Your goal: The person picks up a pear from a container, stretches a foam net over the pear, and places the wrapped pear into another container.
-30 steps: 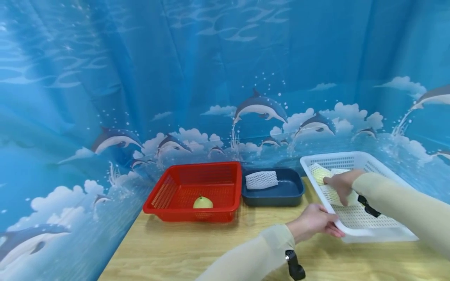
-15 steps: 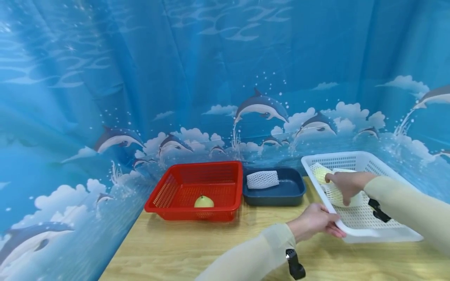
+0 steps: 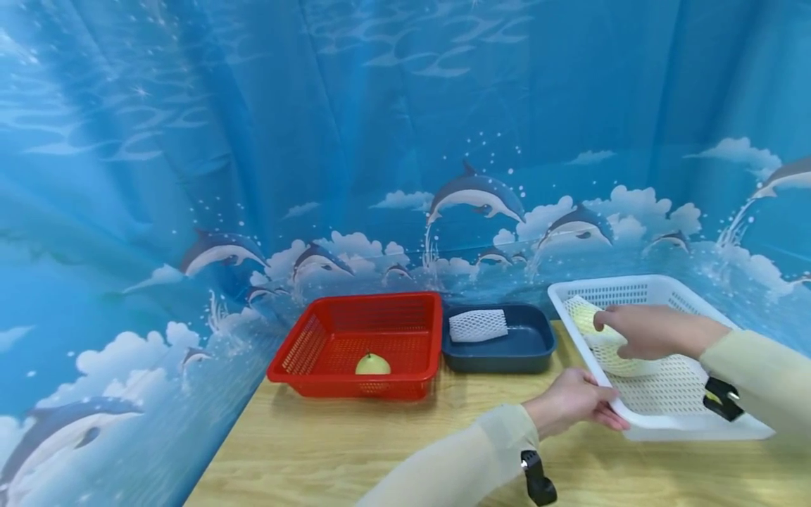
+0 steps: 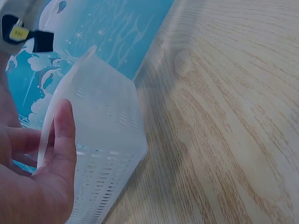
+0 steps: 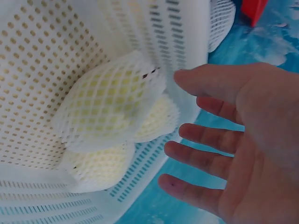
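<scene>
My left hand [image 3: 567,400] grips the near left corner of a white plastic basket [image 3: 697,427], its thumb outside the rim in the left wrist view. Over the basket's left part is my right hand [image 3: 652,331], fingers loosely spread and holding nothing. The right wrist view shows these fingers beside, and apart from, a pear in a white foam net [image 5: 107,102]. Two more netted fruits, one pale yellow [image 5: 159,120] and one lower down [image 5: 100,168], lie against it in the basket. From the head, my right hand partly hides them.
Left of the white basket stands a dark blue tray [image 3: 494,362] with a loose foam net [image 3: 478,326] in it. A red basket [image 3: 380,381] beside it holds one bare pear [image 3: 372,364]. All stand on a wooden table [image 3: 304,443] before a dolphin-print curtain [image 3: 380,141].
My right hand has drawn back to the right and turned over the netted pears, uncovering more of them. The left hand keeps its grip on the rim. The view has shifted slightly.
</scene>
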`<act>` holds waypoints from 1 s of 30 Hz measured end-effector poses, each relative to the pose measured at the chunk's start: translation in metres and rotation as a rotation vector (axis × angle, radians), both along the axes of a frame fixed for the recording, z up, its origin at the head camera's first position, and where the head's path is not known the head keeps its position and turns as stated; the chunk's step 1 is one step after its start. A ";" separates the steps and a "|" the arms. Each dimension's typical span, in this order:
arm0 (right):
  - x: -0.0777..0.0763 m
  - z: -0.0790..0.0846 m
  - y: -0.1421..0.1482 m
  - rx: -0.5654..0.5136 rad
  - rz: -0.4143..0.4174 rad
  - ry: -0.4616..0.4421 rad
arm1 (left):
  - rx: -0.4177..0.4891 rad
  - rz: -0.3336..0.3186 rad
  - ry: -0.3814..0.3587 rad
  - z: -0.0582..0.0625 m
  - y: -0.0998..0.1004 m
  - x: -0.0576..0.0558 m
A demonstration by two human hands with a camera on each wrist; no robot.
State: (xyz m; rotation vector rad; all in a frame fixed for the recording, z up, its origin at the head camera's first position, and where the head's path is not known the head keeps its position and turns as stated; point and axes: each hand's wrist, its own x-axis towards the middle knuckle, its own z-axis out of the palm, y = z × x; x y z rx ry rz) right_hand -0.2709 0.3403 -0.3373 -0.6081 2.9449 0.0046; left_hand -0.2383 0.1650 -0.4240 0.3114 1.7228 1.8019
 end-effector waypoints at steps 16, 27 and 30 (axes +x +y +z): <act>0.060 0.004 -0.021 -0.103 0.042 0.284 | 0.048 0.065 0.045 -0.009 0.000 0.004; 0.086 -0.011 -0.044 -0.269 0.099 0.385 | 0.022 0.082 0.123 -0.010 -0.029 0.009; 0.090 -0.016 -0.052 -0.302 0.120 0.419 | 0.006 0.080 0.144 -0.007 -0.043 0.010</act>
